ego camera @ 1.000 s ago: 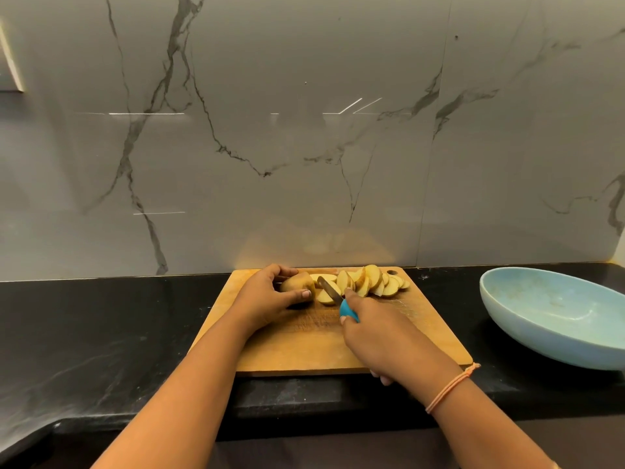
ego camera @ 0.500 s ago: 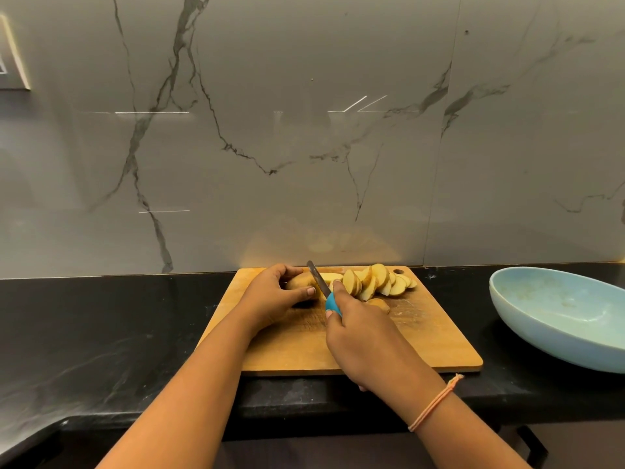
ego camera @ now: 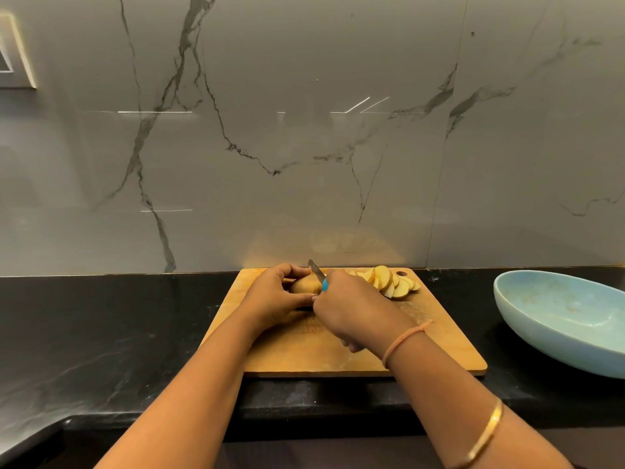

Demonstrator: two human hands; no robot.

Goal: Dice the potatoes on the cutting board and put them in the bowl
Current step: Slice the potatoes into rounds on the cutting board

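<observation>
A wooden cutting board (ego camera: 436, 346) lies on the black counter. At its far edge my left hand (ego camera: 274, 296) grips the uncut part of a potato (ego camera: 304, 286). My right hand (ego camera: 351, 306) holds a knife (ego camera: 317, 271) with a blue handle, its blade angled up over the potato's right end. Several pale potato slices (ego camera: 389, 282) lean in a row to the right of my right hand. The light blue bowl (ego camera: 554, 319) on the right holds no potato pieces.
The black counter (ego camera: 118, 326) runs left and right of the board, with its front edge close to me. A grey marble wall (ego camera: 304, 147) rises right behind the board. A framed panel (ego camera: 17, 52) hangs on the wall at the far left.
My right hand with the knife has moved left, from beside the slices to the potato's cut end, and the blade has come up. My left hand has kept its hold on the potato.
</observation>
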